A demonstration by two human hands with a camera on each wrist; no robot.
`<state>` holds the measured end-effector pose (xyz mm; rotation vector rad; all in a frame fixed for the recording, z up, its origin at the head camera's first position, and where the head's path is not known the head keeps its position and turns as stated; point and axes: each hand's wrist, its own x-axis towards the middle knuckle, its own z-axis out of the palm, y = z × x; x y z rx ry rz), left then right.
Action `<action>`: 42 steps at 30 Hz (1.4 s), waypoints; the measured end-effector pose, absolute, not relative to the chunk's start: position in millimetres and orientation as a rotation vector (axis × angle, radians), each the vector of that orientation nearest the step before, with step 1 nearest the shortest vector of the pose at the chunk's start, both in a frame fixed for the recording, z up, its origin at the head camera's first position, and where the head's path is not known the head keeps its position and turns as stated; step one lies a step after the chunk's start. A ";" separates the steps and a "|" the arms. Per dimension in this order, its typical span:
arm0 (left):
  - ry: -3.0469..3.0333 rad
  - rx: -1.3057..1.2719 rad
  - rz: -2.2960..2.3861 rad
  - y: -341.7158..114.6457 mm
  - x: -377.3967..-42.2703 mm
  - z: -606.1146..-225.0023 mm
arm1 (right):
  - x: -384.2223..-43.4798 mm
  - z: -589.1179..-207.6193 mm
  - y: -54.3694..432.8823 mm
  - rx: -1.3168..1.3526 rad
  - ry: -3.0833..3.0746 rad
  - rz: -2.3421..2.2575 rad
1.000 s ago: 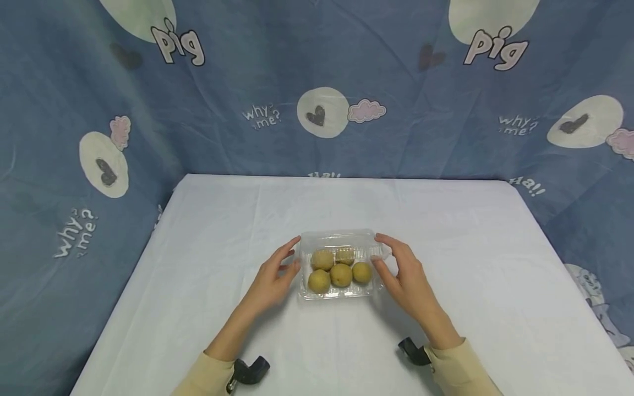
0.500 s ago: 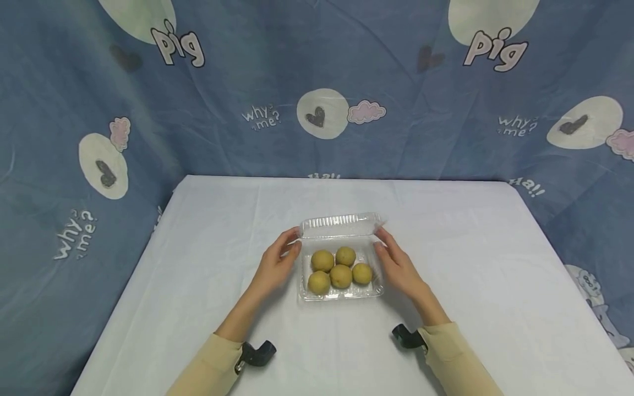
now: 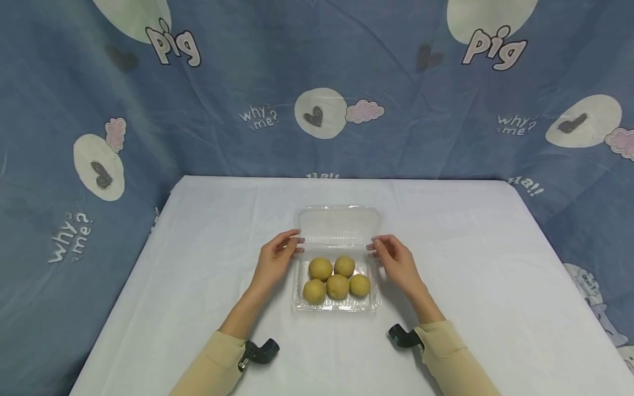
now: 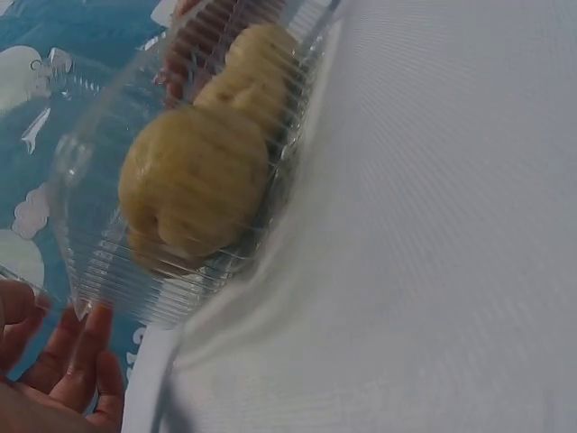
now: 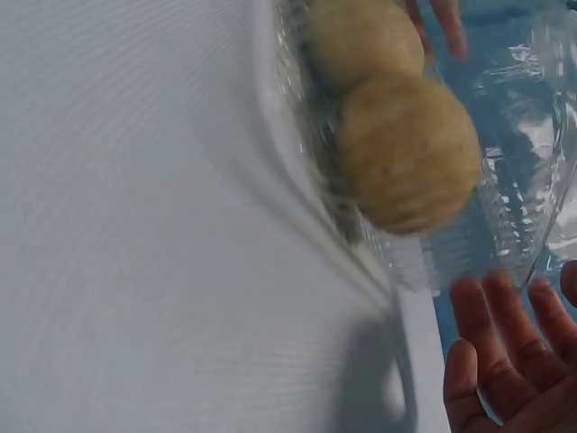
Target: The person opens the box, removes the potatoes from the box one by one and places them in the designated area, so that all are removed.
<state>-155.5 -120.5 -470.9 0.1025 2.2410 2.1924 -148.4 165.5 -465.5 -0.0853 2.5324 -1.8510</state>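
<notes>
A clear plastic clamshell container [image 3: 337, 308] sits on the white table with its lid [image 3: 339, 223] tipped back, away from the person. Inside are several round, yellow-tan, potato-like items [image 3: 338, 287], some with small dents in the left wrist view. My left hand [image 3: 274, 261] holds the container's left hinge corner, thumb and fingers close together there. The right hand [image 3: 398, 265] holds the opposite hinge corner, fingers bent toward the plastic. In the right wrist view, fingertips [image 5: 496, 284] lie right at the ridged edge, and the lid's corner meets them.
A white cloth covers the table [image 3: 223, 220]. Behind it and along both sides hangs a blue curtain [image 3: 317, 66] with printed words and shapes. Dark wrist cameras [image 3: 262, 351] stick out from both beige sleeves [image 3: 213, 366].
The lid has swung up and back from over the contents, uncovering them. The container has slid slightly toward the person. Both hands have stayed at its sides, now by the hinge.
</notes>
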 end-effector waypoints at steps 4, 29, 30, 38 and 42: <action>2.199 0.024 2.196 -121.2 -154.5 -473.3 | -140.7 -450.8 161.8 -0.064 2.534 -1.827; 2.285 -0.182 2.093 -117.3 -151.2 -479.0 | -147.7 -473.0 160.8 0.054 2.549 -1.789; 2.286 -0.178 2.094 -117.3 -150.8 -479.2 | -147.6 -472.9 160.6 0.060 2.546 -1.790; 2.280 -0.201 2.107 -118.1 -149.2 -478.6 | -147.5 -472.8 159.7 0.003 2.556 -1.795; 2.265 -0.195 2.113 -119.1 -149.1 -479.1 | -148.2 -472.7 159.4 -0.023 2.572 -1.785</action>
